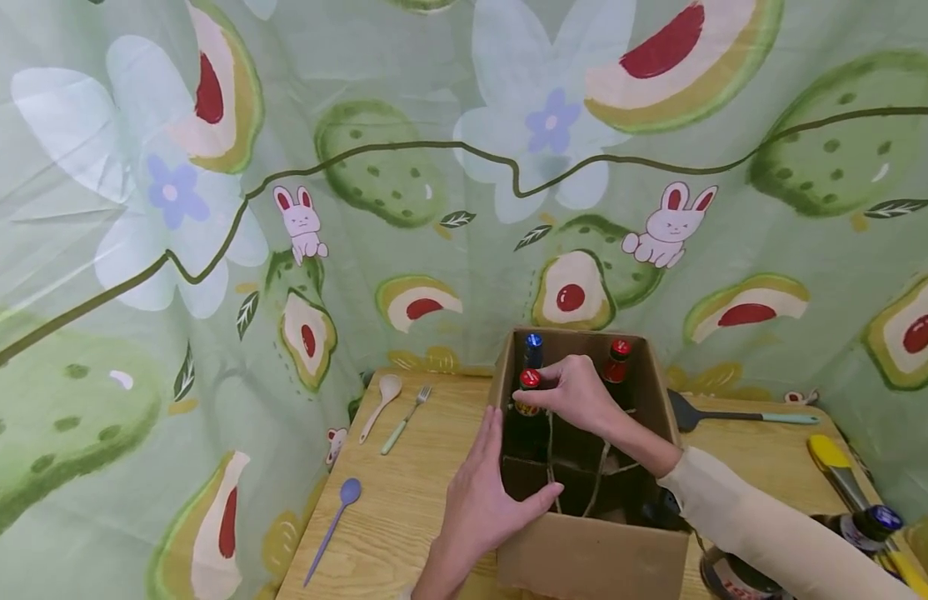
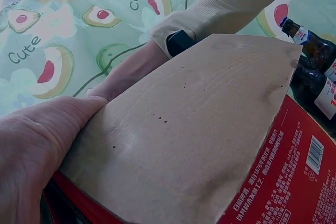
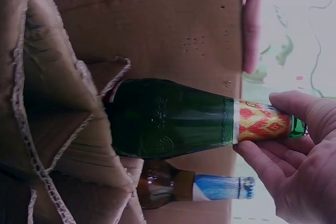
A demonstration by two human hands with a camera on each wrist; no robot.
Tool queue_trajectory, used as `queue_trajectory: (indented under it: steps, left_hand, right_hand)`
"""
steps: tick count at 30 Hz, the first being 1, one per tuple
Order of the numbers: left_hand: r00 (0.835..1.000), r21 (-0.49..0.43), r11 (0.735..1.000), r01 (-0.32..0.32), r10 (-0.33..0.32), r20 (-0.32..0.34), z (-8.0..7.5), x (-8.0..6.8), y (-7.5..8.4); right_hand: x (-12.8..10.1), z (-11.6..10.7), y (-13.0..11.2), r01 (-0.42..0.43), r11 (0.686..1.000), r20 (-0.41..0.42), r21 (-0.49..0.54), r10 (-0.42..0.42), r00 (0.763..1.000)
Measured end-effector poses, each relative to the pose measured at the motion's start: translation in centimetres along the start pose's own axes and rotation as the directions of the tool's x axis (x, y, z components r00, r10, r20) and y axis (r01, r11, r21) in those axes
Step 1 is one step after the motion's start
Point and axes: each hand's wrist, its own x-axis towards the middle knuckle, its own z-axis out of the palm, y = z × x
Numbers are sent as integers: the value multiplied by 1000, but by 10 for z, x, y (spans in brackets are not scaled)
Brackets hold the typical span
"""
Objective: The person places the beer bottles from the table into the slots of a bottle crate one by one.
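A cardboard box (image 1: 591, 554) with cardboard dividers stands on the wooden table, its top uncovered. My right hand (image 1: 580, 396) pinches the neck of a green glass bottle (image 3: 173, 116) with a red and yellow neck label. The bottle's lower end is hidden among the dividers (image 3: 73, 129) at the box's left side. Right beside it stands a brown bottle (image 3: 218, 187) with a blue neck label. Another bottle (image 1: 617, 362), red-capped, is in the far right corner. My left hand (image 1: 482, 500) rests along the box's left wall, fingers straight, thumb stretched over the rim.
Left of the box lie a pale spoon (image 1: 389, 389), a fork (image 1: 408, 421) and a blue spoon (image 1: 332, 529). To its right are a spatula (image 1: 734, 415) and a yellow-tipped utensil (image 1: 831, 454). Dark bottles (image 1: 869, 527) lie near the right sleeve. A patterned cloth (image 1: 434, 250) hangs behind.
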Motion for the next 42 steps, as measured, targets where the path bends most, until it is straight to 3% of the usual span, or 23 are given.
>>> queue_trajectory:
  steps: [7, 17, 25, 33, 42]
  left_hand:
    - [1000, 0, 1000, 10, -10, 9, -1, 1, 1]
    - [999, 3, 999, 42, -42, 25, 0, 1, 1]
    - [998, 6, 999, 47, -47, 32, 0, 1, 3]
    - [999, 3, 999, 34, -34, 25, 2, 1, 3]
    - [1000, 0, 1000, 21, -21, 21, 2, 1, 1]
  right_hand:
    - [1, 5, 3, -44, 999, 18, 6, 44, 999]
    - [0, 16, 14, -95, 995, 115, 17, 92, 989]
    - [1, 14, 11, -107, 994, 88, 27, 104, 991]
    - [1, 7, 10, -69, 995, 74, 74, 64, 995]
    - [-2, -15, 0, 4, 976, 166, 217, -41, 985]
